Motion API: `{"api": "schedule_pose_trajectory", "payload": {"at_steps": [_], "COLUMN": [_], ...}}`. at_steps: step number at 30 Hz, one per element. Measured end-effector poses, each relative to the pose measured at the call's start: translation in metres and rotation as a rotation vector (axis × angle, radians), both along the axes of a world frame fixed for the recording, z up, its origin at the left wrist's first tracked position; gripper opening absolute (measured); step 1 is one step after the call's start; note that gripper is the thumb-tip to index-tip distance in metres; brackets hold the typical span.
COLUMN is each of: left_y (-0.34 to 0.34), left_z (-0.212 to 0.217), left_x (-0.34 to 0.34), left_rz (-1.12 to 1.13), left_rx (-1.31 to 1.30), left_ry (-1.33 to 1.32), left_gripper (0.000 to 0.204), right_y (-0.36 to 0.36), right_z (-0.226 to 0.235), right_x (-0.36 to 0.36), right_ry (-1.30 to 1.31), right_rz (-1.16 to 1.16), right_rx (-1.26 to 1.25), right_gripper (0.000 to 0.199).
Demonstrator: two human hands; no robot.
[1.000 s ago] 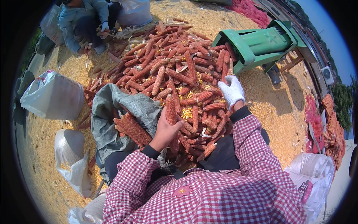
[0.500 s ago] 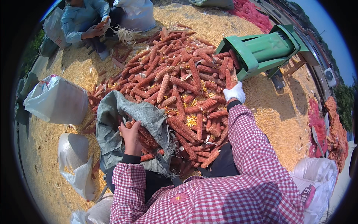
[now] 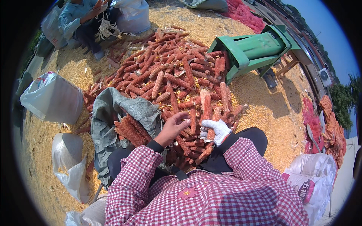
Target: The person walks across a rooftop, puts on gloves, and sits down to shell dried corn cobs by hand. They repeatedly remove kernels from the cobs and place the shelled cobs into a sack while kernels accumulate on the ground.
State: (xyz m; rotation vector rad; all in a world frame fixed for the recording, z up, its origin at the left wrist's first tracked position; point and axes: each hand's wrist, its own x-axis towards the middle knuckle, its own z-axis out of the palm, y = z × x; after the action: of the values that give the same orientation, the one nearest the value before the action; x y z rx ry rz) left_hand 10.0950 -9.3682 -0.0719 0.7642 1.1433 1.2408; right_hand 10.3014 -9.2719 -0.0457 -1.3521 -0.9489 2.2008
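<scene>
Sunlit yellow ground (image 3: pixel 273 126). My left hand (image 3: pixel 172 129): one, bare, seemingly empty, fingers loosely parted. My right hand (image 3: pixel 218 130): one, gloved, gripping cobs (image 3: pixel 207 107), apparently two. Grey sack (image 3: pixel 107 101): one, a few cobs inside. Pile (image 3: pixel 151 73): one, far more cobs outside, past counting. Green machine (image 3: pixel 260 46): one. Co-worker (image 3: pixel 71 20): one.

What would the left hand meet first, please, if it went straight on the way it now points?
Probably the upright red corn cob in the gloved right hand, although depth is unclear; if the left hand is lower, it could touch the cob pile first.
</scene>
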Motion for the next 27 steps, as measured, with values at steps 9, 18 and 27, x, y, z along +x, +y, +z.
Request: {"api": "schedule_pose_trajectory", "payload": {"at_steps": [9,18,27], "left_y": [0.018,0.024,0.024], "left_z": [-0.022,-0.036,-0.014], "left_x": [0.014,-0.005,0.001], "left_rz": [0.219,0.419,0.278], "left_rx": [-0.031,-0.13,-0.055], "left_ry": [-0.311,-0.584,-0.608], "left_gripper": [0.049,0.022,0.03], "right_y": [-0.041,0.0,0.009], "right_z": [-0.007,-0.004,-0.001], "right_x": [-0.03,-0.026,-0.03], "right_ry": [-0.476,-0.294,-0.022], "right_rz": [0.382,0.223,0.306], "right_rx": [0.715,0.395,0.285], "right_gripper": [0.077,0.055,0.046]}}
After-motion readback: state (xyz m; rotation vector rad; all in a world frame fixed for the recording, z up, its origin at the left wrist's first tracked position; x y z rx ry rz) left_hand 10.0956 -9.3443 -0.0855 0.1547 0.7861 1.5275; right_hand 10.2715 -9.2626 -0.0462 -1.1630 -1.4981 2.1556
